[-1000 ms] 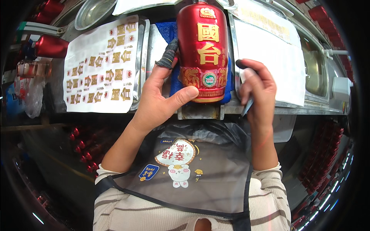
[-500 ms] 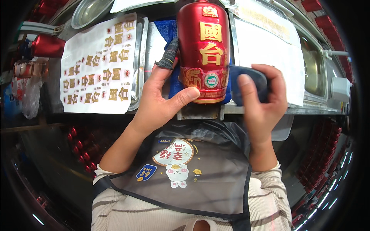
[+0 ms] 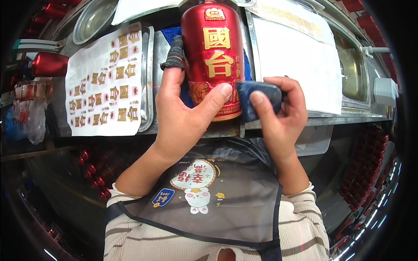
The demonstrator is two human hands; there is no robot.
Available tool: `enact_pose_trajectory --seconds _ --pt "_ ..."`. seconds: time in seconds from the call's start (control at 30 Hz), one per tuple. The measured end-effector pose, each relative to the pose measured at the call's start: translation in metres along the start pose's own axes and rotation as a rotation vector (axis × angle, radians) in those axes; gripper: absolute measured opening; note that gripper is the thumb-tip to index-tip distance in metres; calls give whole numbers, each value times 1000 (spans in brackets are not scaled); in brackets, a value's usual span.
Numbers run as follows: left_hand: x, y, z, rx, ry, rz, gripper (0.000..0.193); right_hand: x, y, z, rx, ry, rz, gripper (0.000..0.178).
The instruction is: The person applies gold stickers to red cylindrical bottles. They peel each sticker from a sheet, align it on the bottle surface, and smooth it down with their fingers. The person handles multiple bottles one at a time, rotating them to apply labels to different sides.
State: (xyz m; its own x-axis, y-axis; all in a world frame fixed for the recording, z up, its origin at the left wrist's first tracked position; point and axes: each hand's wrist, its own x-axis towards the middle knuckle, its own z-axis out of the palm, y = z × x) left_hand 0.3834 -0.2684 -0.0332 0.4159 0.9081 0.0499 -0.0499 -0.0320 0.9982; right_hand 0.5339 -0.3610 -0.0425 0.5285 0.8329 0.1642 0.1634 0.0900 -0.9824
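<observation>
A shiny red bottle [image 3: 207, 61] with raised gold characters and a patterned band near its base lies on a blue cloth [image 3: 248, 69]. Around its left side wraps my left hand [image 3: 185, 100], thumb across the lower band and a dark knitted cover on one finger. Between the thumb and fingers of my right hand [image 3: 283, 108] is a dark blue, flat scraper-like pad [image 3: 257, 100]. Its edge rests against the bottle's lower right side. My other left fingers are hidden behind the bottle.
On the left, a white sheet of gold character stickers [image 3: 104, 82] covers a metal tray [image 3: 148, 78]. White sheets [image 3: 296, 61] lie on the right, beside a metal basin [image 3: 355, 74]. A metal bowl [image 3: 93, 19] stands at the far left; another red bottle [image 3: 50, 64] lies below it.
The bottle has turned a little under my left hand, bringing small gold side lettering into view. My right hand has brought the pad left and slightly down along the bottle's lower side.
</observation>
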Motion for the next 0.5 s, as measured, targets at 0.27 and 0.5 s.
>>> enact_pose_trajectory --seconds 0.27,0.5 --pt "-1 1 6 -31 28 -30 53 -3 -5 -3 189 30 83 26" --pt "-8 -16 -25 -243 -49 -30 57 13 -12 -8 224 -115 258 25"
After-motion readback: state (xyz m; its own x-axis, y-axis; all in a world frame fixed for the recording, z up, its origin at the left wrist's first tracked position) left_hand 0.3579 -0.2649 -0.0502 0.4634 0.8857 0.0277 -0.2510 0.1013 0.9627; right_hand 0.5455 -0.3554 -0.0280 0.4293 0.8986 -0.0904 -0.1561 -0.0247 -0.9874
